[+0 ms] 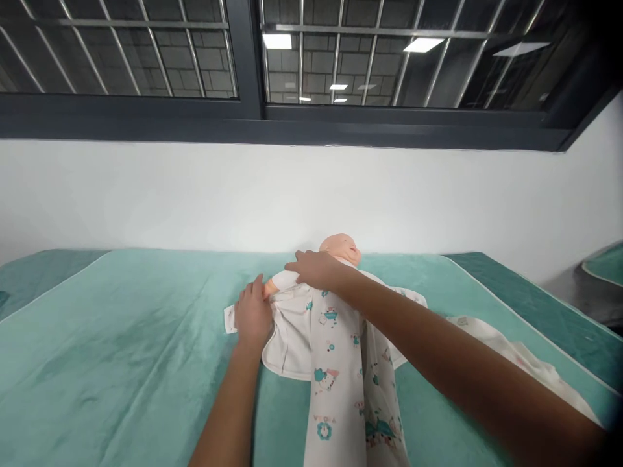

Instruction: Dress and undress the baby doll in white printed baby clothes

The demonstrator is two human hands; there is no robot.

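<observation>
A baby doll (341, 248) lies on its back, its head toward the wall. It wears a white inner top (286, 280), with an open white baby garment (292, 337) spread beneath it. My left hand (253, 312) is closed around the doll's forearm (269, 288); the garment's sleeve end (230, 319) sticks out beyond my hand. At the doll's shoulder, my right hand (315, 267) has its fingers bent on the white top. My right forearm hides part of the chest. Long printed cloth panels (335, 376) run from the body toward me.
A green padded cover (146, 337) lies under everything. At the right, partly behind my arm, is another white cloth (516, 357). The white wall (219, 194) rises at the back below a dark-framed window (253, 126) with bars. A green edge (606, 264) shows at far right.
</observation>
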